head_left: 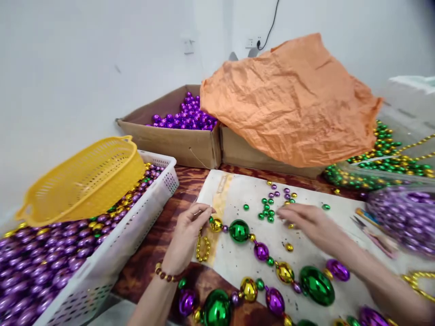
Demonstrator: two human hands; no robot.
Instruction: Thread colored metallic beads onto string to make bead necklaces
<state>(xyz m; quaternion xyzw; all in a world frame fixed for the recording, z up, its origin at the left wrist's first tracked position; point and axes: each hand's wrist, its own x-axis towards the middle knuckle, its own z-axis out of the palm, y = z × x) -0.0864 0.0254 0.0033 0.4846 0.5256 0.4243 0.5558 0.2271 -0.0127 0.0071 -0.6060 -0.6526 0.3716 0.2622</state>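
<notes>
My left hand (192,226), with a beaded bracelet on its wrist, pinches the upper end of a string of purple, green and gold beads (239,231). The strand runs down to the right across a white sheet (234,262). A small loop of gold beads (203,249) hangs just below those fingers. My right hand (301,217) hovers over the sheet beside small loose green beads (267,210); its fingertips are drawn together, and anything between them is too small to make out. More of the large-beaded strand curves along the near edge.
A white crate (136,226) of beads with a yellow basket (84,185) on top stands left. Behind are a cardboard box (170,140) of purple beads and orange cloth (292,99). Scissors (377,235) and bagged purple beads (404,217) lie right.
</notes>
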